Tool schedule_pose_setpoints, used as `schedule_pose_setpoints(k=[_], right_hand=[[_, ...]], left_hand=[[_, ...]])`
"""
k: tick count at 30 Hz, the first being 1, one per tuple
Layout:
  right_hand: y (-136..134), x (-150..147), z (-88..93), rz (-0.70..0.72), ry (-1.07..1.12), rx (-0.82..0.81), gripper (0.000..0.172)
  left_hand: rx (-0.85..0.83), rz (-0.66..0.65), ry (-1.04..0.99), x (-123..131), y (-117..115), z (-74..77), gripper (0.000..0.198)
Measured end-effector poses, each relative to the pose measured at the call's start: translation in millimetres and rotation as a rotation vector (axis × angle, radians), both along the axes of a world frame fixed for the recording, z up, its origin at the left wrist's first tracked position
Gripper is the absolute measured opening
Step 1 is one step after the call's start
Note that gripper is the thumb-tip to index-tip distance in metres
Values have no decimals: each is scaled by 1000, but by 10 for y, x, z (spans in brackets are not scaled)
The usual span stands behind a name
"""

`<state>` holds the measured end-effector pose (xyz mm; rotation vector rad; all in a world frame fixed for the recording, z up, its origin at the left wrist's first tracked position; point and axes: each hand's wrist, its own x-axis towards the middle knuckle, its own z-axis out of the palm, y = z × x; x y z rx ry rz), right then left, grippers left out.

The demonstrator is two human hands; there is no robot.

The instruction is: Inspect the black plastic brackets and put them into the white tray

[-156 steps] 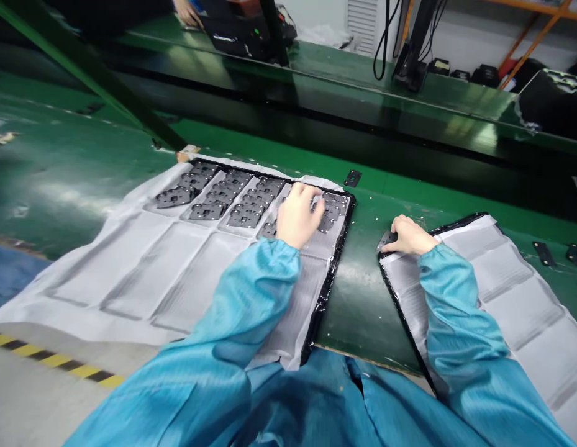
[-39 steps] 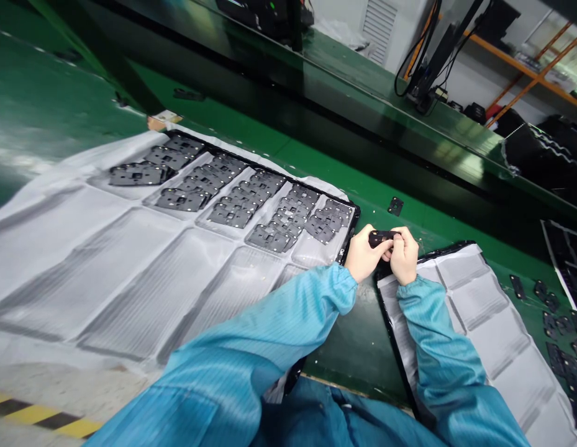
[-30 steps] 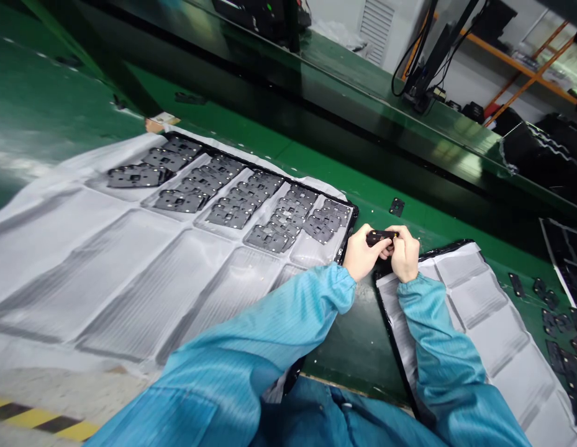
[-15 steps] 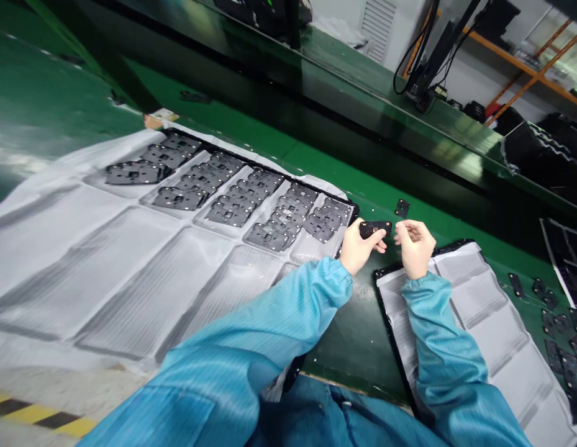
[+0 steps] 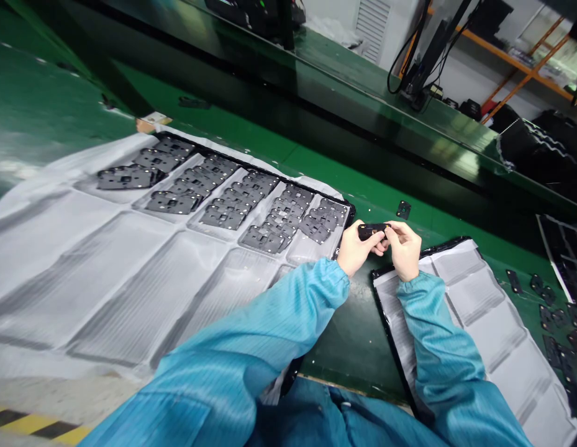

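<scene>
A green bench point(image 5: 358, 329) fills the view. A large tray with a white liner point(image 5: 106, 273) spreads toward nine o'clock of the hands, and a narrower lined tray point(image 5: 493, 329) runs toward five o'clock. Rows of flat black plates point(image 5: 232, 202) fill the large tray's far pockets, at ten o'clock. The left hand point(image 5: 354, 249) and right hand point(image 5: 404, 251) meet above the gap between the trays, both pinching one small black part point(image 5: 372, 231) by its ends. A loose plate point(image 5: 403, 209) lies at one o'clock.
</scene>
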<state>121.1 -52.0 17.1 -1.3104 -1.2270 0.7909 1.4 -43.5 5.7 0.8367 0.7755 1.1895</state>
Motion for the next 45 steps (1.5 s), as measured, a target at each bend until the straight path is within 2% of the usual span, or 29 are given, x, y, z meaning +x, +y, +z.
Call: schedule_pose_setpoints(k=[6, 12, 18, 31, 36, 40, 45], right_hand=[[-2, -2, -2, -28, -1, 4, 20], [-5, 2, -8, 34, 16, 3, 20], [-6, -28, 18, -9, 44, 3, 20], [-26, -76, 1, -8, 174, -53, 24], [-23, -99, -31, -84, 165, -36, 21], [-15, -118, -67, -178, 158, 2, 22], [-15, -141, -85, -170, 174, 8, 23]], left_hand=[[0, -11, 27, -2, -11, 30, 44], [-9, -14, -13, -7, -11, 43, 43], [-26, -24, 3, -7, -16, 61, 44], [43, -99, 36, -7, -25, 52, 43], [36, -99, 40, -6, -17, 46, 41], [-25, -89, -58, -31, 4, 50, 36], [-90, -53, -104, -67, 48, 19, 28]])
